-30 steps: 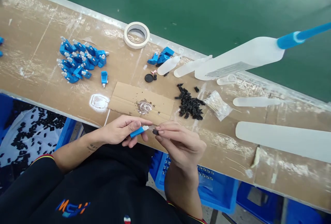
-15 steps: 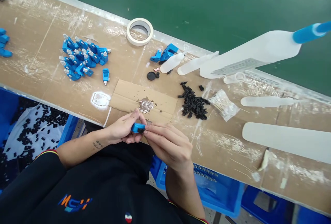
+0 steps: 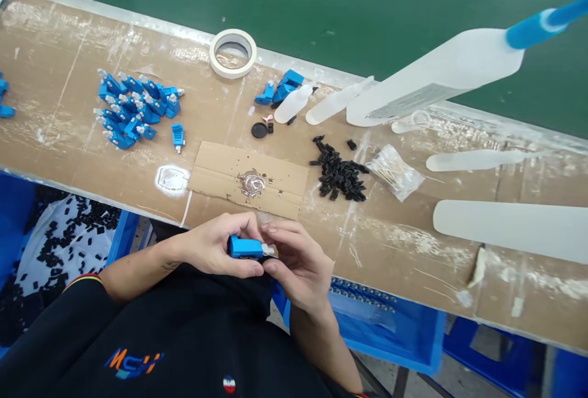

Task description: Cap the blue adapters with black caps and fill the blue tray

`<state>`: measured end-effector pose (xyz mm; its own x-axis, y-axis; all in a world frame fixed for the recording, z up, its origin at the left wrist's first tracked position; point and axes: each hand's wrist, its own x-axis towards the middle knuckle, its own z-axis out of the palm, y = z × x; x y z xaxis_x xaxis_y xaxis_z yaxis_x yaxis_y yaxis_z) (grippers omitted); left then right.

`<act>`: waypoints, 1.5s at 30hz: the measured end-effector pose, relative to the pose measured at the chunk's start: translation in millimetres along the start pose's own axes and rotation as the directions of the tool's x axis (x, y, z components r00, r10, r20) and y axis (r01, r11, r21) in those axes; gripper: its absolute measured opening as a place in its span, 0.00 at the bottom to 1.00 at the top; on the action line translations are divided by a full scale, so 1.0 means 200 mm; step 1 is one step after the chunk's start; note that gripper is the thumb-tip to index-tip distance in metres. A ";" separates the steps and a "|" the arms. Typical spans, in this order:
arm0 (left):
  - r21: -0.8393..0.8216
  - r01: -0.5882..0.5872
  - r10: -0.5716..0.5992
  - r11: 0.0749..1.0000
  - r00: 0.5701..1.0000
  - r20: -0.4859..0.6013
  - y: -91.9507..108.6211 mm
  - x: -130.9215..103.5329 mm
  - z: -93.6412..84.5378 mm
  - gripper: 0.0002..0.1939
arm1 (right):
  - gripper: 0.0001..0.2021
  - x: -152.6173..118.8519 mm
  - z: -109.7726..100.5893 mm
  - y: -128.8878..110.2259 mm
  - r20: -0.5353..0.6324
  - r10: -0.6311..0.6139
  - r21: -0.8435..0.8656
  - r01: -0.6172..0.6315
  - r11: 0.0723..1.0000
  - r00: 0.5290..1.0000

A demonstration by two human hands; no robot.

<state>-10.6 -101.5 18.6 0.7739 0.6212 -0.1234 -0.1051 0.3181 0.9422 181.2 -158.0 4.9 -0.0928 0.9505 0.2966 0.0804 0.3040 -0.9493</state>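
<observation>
A blue plastic part with a whitish tip lies sideways in my left hand, gripped between thumb and fingers. At its tip end, my right hand curls its thumb and fingers around the part; the exact contact is partly hidden. Just beyond my hands is a cardboard piece with a glossy wet puddle on it. A heap of small black plastic pieces lies to the right of the cardboard. Several similar blue parts stand grouped at the left, and a single blue part sits apart from them.
A tape roll lies near the table's far edge. White squeeze bottles and a large blue-capped bottle are at the right. A bag of cotton swabs lies beside the black heap. Blue bins stand below the table edge.
The blue part has been turned, so its blue side and whitish tip now show instead of the black piece at its underside. My left hand has rolled over, its thumb now nearer my body.
</observation>
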 end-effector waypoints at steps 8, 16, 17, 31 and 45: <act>0.434 -0.181 0.176 0.883 0.983 0.052 -0.03 0.02 0.05 0.11 | 0.13 -0.18 0.08 0.05 -0.170 0.246 0.288 -0.191 0.938 0.954; 0.646 -0.364 0.309 0.671 0.929 0.203 -0.06 0.10 0.08 0.10 | 0.02 -0.25 0.03 0.00 -0.339 0.212 0.150 -0.170 0.974 0.916; 0.688 -0.409 0.354 0.600 0.907 0.230 -0.07 0.11 0.08 0.10 | 0.02 -0.25 0.02 0.00 -0.359 0.181 0.117 -0.149 0.982 0.916; 0.804 -0.435 0.313 0.406 0.892 0.325 -0.07 0.13 0.08 0.11 | 0.03 -0.27 -0.02 0.02 -0.339 0.114 0.000 -0.121 0.993 0.934; 0.813 -0.579 0.297 0.059 0.788 0.539 -0.07 0.17 0.10 0.10 | 0.16 -0.35 -0.08 0.03 -0.019 0.672 0.383 -0.615 0.689 0.740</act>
<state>30.5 -99.4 6.9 0.9154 0.1981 0.3504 0.0541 -0.9231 0.3806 204.3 -221.2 -19.7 0.0038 0.9092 -0.4164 -0.2678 -0.4002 -0.8764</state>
